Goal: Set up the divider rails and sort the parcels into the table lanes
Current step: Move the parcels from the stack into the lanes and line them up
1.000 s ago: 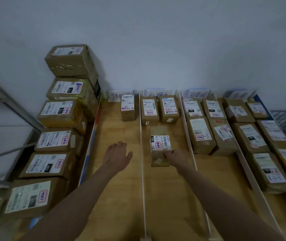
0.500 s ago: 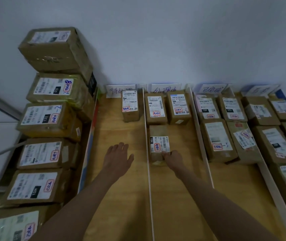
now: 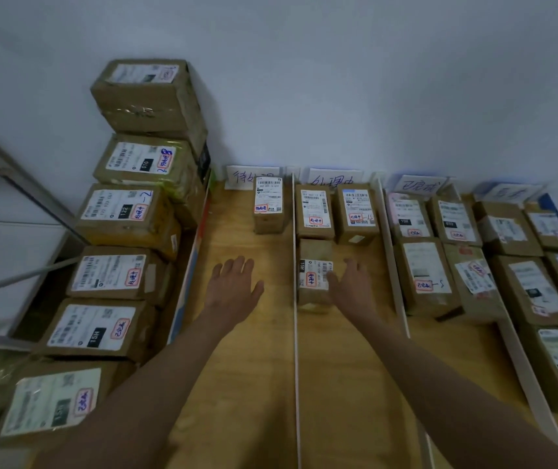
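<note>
Head view looks down on a wooden table (image 3: 247,384) split lengthwise by thin white divider rails (image 3: 294,265) into lanes, each headed by a handwritten paper sign (image 3: 335,179) against the wall. The person's right hand (image 3: 350,287) lies against the right side of a small brown parcel (image 3: 315,272) in the second lane, fingers fairly straight along its top and side; whether the thumb curls round the box cannot be told. That parcel sits just behind two others, one standing against the left rail (image 3: 314,211) and one beside it (image 3: 355,211), and it seems to touch the rail on its left. The left hand (image 3: 235,287) is spread, palm down, over the bare wood of the first lane, holding nothing; whether it rests on the table is unclear. One lone parcel (image 3: 268,206) stands at the far end of that lane. The lanes to the right are already well filled, and a tall stack of boxes (image 3: 125,211) waits off the table's left edge.

Judging from this, the parcel is being settled into its row. The main hazard is the rail: it looks thin and light, so a sideways shove on the box could bow it or knock it out of line, narrowing the first lane. A hard push forward could also skew the two parcels ahead. The leaning stack at left looks unsteady, and an elbow brushing it might bring the top box down
</note>
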Tool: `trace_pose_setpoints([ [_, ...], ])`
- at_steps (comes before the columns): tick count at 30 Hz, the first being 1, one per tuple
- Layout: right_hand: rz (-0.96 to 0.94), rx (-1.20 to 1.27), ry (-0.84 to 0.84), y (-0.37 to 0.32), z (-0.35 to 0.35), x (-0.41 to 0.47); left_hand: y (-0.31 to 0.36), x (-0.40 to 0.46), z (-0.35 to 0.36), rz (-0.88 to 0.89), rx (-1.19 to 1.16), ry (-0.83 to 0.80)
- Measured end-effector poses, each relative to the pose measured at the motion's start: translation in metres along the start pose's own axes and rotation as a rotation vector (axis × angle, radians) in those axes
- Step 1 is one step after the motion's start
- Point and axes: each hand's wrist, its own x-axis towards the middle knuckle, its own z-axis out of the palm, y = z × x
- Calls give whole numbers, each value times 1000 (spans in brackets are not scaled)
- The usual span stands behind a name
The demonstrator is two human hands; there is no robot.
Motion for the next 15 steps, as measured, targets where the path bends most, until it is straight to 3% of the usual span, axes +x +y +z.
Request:
trace_pose_setpoints([
  [6,-357,-233,127,-22,-30,-50,-2,-56,-28,-28,-28,114],
  [15,-535,-255,77,-51,-8,-143,-51,-176,-40,-153,14,205],
])
